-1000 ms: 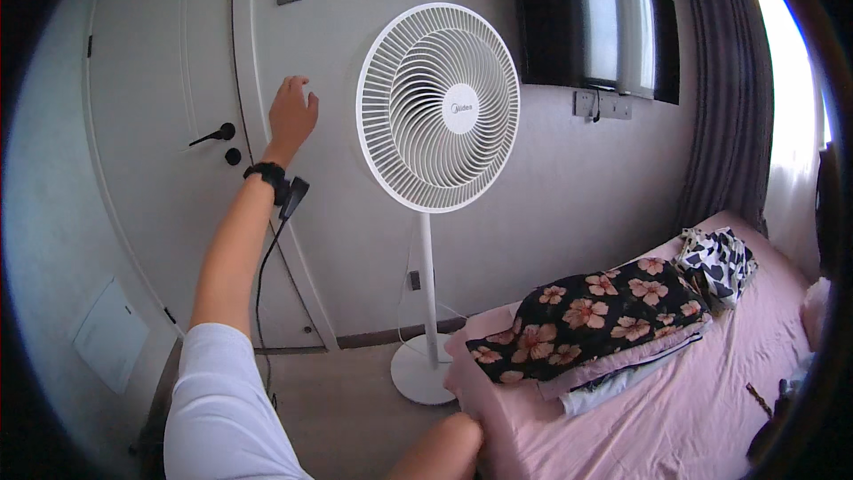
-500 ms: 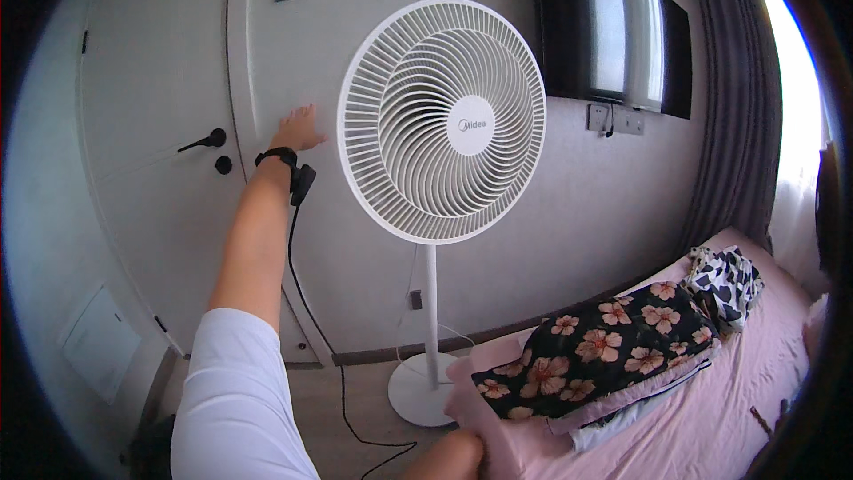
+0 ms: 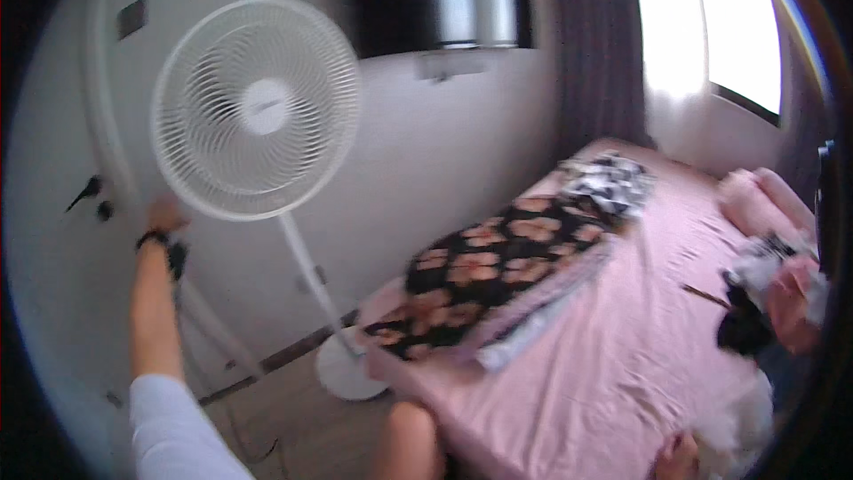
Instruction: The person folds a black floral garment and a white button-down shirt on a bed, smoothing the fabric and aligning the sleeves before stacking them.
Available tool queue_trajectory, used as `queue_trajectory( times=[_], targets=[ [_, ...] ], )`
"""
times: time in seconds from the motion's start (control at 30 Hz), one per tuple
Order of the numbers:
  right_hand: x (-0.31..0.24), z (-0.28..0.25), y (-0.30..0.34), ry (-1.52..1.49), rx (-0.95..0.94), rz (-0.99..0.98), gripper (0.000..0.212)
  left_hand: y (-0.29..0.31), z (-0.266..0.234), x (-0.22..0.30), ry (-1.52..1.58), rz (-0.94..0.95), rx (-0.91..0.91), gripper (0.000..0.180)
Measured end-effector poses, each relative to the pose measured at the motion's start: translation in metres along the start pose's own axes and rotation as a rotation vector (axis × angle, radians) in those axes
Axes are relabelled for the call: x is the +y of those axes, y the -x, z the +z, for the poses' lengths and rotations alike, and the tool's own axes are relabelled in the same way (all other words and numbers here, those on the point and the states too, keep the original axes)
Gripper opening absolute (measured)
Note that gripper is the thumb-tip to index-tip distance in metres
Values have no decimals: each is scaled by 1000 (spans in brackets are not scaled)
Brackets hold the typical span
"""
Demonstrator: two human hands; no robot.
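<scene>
My left arm stretches forward, with a dark band on the wrist. My left hand (image 3: 166,213) is at the lower left of a white pedestal fan (image 3: 267,180), close to the rim of its round guard; whether it touches cannot be told. Motion smears the fingers, and no held thing shows. The fan stands upright on a round white base (image 3: 345,373), its pole leaning in the wide view. At the lower edge on the bed, a small patch of bare skin (image 3: 680,458) may be my right hand or a foot; it is too blurred to say.
Right of the fan is a bed with a pink sheet (image 3: 577,382), bearing a black floral cloth (image 3: 498,267), a black-and-white cloth (image 3: 609,182) and piled clothes (image 3: 791,298). A door handle (image 3: 84,191) is at left, a wall screen (image 3: 391,0) above. My knee (image 3: 413,440) is near the bed's edge.
The view has swung right, so the fan and my left arm sit further left and more of the bed and window shows. My left hand is now lower against the fan's guard.
</scene>
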State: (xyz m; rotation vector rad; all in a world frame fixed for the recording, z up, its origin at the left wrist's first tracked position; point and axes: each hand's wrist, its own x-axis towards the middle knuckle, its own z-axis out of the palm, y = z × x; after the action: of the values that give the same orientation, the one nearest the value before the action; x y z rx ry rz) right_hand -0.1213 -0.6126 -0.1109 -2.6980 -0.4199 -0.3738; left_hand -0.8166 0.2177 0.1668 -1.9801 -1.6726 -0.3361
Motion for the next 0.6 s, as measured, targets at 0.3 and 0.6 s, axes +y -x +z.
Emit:
queue_trajectory(
  times=[0.3, 0.6],
  targets=[
    [25, 4, 10, -370, -1, -202, 16, 5, 81, 76, -59, -190, -302, 66],
    [20, 5, 6, -325, -85, -275, 20, -23, 21, 96, -57, -129, -422, 87]
  ],
)
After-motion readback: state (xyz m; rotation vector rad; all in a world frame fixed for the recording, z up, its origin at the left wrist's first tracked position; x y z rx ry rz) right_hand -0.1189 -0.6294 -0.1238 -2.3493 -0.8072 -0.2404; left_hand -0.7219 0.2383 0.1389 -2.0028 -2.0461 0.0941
